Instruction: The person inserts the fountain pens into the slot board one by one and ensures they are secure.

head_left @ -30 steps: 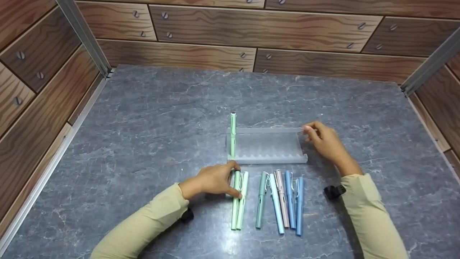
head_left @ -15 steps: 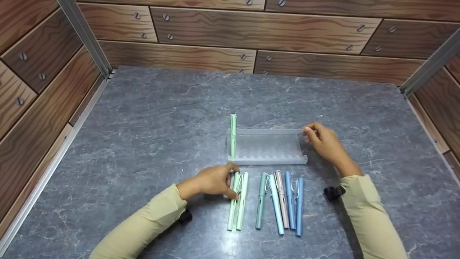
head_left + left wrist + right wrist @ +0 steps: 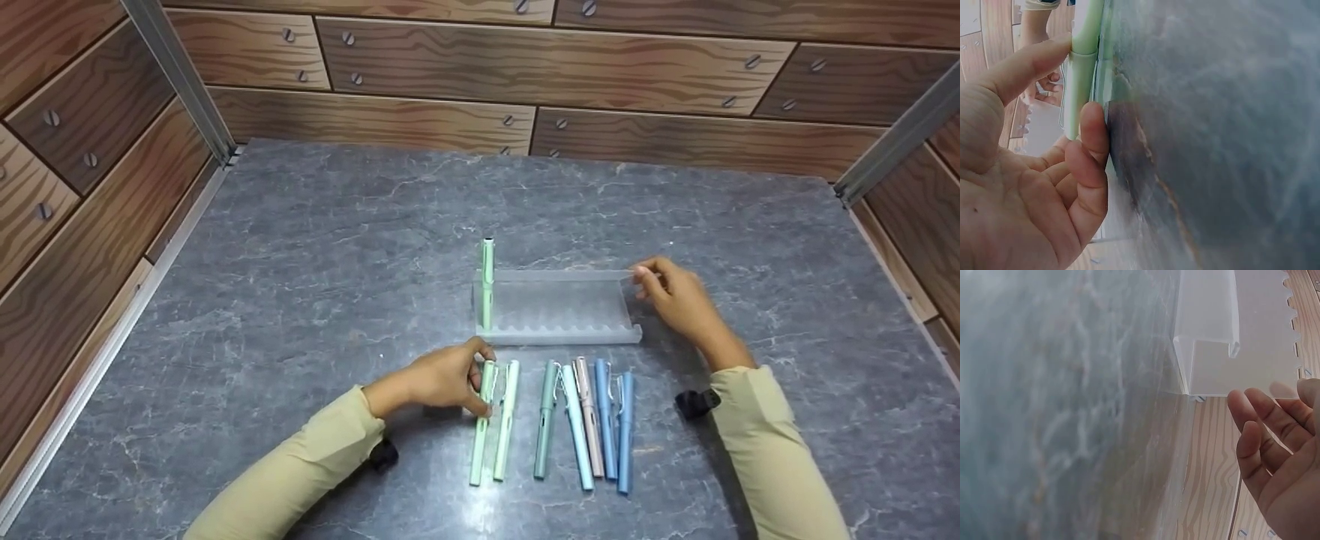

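My left hand holds a light green pen by its capped end, low over the grey table. In the left wrist view, the thumb lies against the pen near the cap's edge, with curled fingers around the cap's tip. Beside it lies a second pale green pen. My right hand pinches the upper right corner of a clear plastic pen stand. The stand has a notched front ledge, and its leftmost slot bears an upright light green pen.
Right of the pale green pen lie a dark green pen, a light blue pen, a greyish pink pen and two blue pens, clips mostly sideways. Wood-patterned walls close off the table's back and sides.
My left hand has shifted slightly left with the light green pen, opening a gap between it and the neighbouring pale green pen. The right hand and the stand keep their places.
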A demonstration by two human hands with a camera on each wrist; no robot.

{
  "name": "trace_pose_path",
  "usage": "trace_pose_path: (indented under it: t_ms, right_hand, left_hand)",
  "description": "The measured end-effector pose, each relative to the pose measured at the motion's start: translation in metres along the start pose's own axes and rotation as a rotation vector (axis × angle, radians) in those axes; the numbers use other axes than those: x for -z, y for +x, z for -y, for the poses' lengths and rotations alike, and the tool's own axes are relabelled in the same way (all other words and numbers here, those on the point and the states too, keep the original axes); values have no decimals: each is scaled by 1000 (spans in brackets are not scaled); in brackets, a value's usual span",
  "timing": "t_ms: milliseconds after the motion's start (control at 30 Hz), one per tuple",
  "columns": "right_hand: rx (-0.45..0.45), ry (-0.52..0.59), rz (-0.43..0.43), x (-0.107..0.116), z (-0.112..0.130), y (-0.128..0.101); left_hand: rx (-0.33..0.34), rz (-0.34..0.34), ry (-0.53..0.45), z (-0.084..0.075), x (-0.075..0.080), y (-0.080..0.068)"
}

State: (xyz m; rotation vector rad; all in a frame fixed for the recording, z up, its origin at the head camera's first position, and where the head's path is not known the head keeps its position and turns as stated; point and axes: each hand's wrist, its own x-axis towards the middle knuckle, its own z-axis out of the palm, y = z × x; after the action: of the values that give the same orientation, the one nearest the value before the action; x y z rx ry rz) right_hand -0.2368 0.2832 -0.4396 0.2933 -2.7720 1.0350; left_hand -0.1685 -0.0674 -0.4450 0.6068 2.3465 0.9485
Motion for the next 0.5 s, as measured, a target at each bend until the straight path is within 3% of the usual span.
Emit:
trace_pose_path:
  t_ms: [333,500]
  right_hand:
    - [7,-12,-4,0,0,0]
    - [7,-11,-2,0,0,0]
  left_hand:
    - [-19,-18,-89,2,-1,-2]
    - [-58,-22,-255,2,-3,-2]
